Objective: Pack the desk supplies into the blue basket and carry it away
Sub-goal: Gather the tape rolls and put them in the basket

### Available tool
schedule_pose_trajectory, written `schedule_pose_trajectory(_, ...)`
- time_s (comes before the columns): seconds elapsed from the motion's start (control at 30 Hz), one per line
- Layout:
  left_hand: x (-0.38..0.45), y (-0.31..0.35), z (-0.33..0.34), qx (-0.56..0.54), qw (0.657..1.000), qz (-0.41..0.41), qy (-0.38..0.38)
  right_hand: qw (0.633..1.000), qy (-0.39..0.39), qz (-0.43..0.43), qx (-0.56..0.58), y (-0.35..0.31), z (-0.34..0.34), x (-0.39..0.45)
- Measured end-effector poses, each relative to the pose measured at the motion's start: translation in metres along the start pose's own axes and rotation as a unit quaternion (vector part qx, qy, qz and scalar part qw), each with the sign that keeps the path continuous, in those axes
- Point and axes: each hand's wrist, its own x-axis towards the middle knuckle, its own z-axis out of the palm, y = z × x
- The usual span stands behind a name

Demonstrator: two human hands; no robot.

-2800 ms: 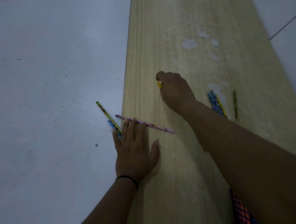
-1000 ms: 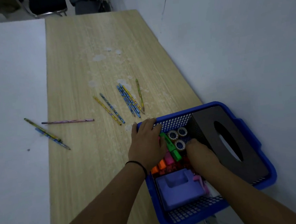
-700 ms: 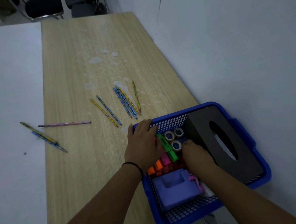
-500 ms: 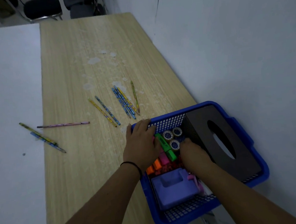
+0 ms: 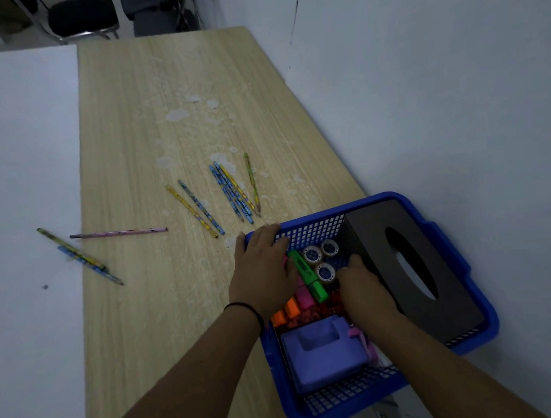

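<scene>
The blue basket (image 5: 315,230) stands at the wooden table's (image 5: 151,126) near right corner and overhangs its edge. Inside are a dark tissue box (image 5: 411,264), three tape rolls (image 5: 320,261), a green highlighter (image 5: 306,275), pink and orange highlighters (image 5: 294,305) and a purple block (image 5: 323,352). My left hand (image 5: 262,271) rests over the basket's left rim, fingers spread. My right hand (image 5: 364,287) reaches down inside the basket between the tape rolls and the tissue box; its fingertips are hidden. Several pencils (image 5: 233,189) lie loose on the table.
A pink pencil (image 5: 119,232) lies across the table's left edge, and two more pencils (image 5: 78,255) lie on the white surface (image 5: 19,161) to the left. A white wall (image 5: 438,83) runs along the right. Dark chairs (image 5: 84,13) stand beyond the far end.
Earlier my hands were on the table among the pencils, the right on a small yellow thing. Now both are at the basket; over the last second they have hardly moved.
</scene>
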Motion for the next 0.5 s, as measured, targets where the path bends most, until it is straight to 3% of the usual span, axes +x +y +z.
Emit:
schedule_pose_trajectory(0.23,0.0003,-0.0003,0.0009,-0.005,1.0,0.0,0.003,0.997,-0.02,0.033,-0.059,-0.0023,0.0018,0.0034)
schedule_pose_trajectory(0.5,0.0007,-0.0011,0.0012,-0.003,1.0,0.001,0.005,0.995,-0.051,-0.01,-0.082,0.0044,-0.0003,-0.0011)
